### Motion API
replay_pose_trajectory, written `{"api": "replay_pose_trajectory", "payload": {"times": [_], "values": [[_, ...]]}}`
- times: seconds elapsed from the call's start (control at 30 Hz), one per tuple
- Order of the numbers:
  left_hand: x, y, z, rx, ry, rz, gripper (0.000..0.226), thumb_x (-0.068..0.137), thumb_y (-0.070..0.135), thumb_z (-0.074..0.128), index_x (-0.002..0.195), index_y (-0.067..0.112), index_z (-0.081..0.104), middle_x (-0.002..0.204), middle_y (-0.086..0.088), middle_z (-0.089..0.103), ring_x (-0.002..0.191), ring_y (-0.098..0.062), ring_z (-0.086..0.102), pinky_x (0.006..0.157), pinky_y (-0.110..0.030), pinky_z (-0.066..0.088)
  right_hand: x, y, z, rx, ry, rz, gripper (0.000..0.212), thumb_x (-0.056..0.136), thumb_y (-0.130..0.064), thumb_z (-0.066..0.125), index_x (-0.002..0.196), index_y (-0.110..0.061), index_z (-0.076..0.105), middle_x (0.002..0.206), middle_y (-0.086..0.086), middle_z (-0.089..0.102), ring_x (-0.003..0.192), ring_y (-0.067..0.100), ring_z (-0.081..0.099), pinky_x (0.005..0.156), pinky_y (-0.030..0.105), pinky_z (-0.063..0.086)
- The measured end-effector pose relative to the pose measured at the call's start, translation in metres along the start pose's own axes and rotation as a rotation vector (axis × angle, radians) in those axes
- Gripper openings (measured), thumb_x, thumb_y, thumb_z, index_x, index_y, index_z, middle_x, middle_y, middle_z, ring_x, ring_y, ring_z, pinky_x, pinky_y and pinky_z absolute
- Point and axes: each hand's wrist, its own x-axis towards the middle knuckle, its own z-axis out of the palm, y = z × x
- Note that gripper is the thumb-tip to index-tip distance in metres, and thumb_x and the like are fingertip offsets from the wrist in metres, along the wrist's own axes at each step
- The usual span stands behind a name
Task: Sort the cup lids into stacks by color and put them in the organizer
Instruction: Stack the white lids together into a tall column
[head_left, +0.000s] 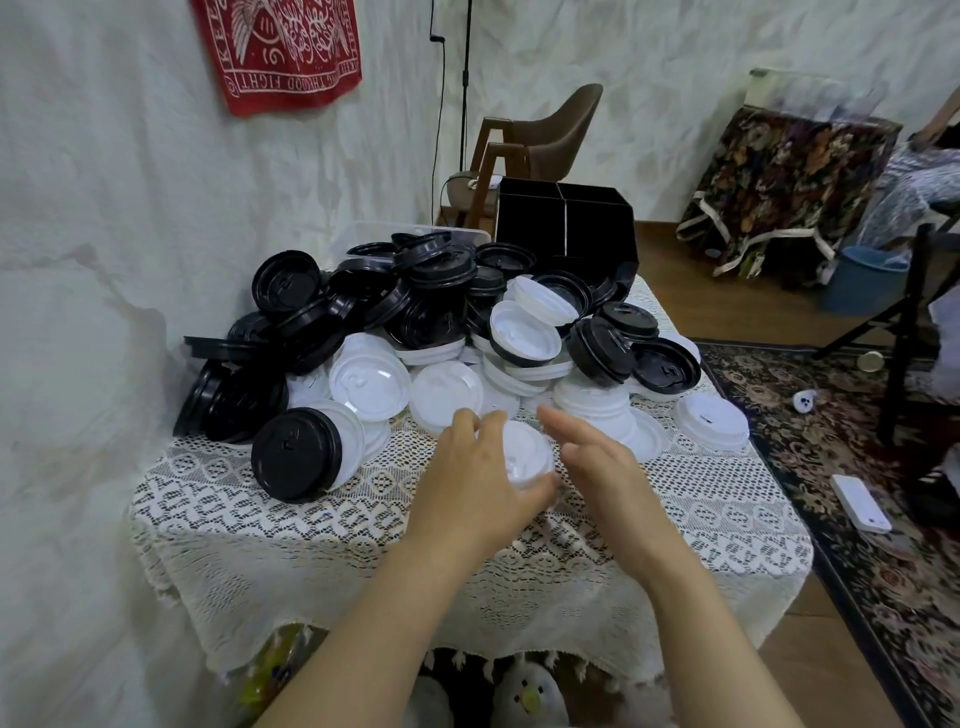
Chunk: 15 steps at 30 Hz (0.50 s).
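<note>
Cup lids, nearest one first: a white lid (524, 452) is gripped in the left hand (467, 493) just above the lace-covered surface (311, 545), with the thumb tucked along its near edge and the fingers curled over its left side. The right hand (597, 467) is held just beside that lid on the right, its fingers (558, 423) loose and mostly straight, with nothing gripped. Whether the lid is actually touched by it can't be told.

Right behind the hands, a messy pile of white lids (374, 384) is spread across the middle of the surface. At the near left, a black lid (296, 452) is leaned against a white one. One more white lid is parked alone (711, 421) near the right edge. Further back and to the left, the black lids (311, 322) are heaped up high.

The black organizer (566, 223) is set at the far edge, behind the heap, with a clear tub (358, 234) beside it. A brown chair (545, 135) can be seen beyond that.
</note>
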Motion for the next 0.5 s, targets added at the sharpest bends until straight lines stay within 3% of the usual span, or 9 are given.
{"api": "replay_pose_trajectory", "payload": {"times": [0.13,0.33,0.5], "values": [[0.005,-0.002,0.008,-0.011,0.002,0.024,0.078,0.081,0.057,0.063,0.14,0.016,0.031,0.126,0.001,0.035,0.119,-0.018,0.038,0.095,-0.032,0.041,0.001,0.0,0.005,-0.01,-0.009,0.043,0.041,0.079,-0.032,0.047,0.111,-0.037,0.071,0.133,-0.011,0.06,0.129,0.004,0.048,0.113,0.039,0.035],[0.01,-0.008,0.009,-0.162,-0.075,0.101,0.073,0.084,0.046,0.067,0.142,0.02,0.032,0.133,0.01,0.036,0.124,-0.008,0.033,0.093,-0.018,0.025,-0.002,-0.008,0.01,-0.066,-0.036,0.096,0.045,0.088,-0.041,0.055,0.131,-0.026,0.061,0.138,-0.017,0.055,0.128,-0.002,0.046,0.113,0.035,0.036],[0.011,-0.024,-0.003,-0.23,-0.286,0.143,0.086,0.084,0.051,0.066,0.151,0.025,0.02,0.152,0.014,0.02,0.136,-0.004,0.022,0.11,-0.025,0.024,-0.004,-0.013,0.012,-0.094,-0.037,0.096,0.035,0.096,-0.032,0.053,0.13,-0.027,0.059,0.144,-0.016,0.048,0.132,-0.004,0.04,0.117,0.03,0.029]]}}
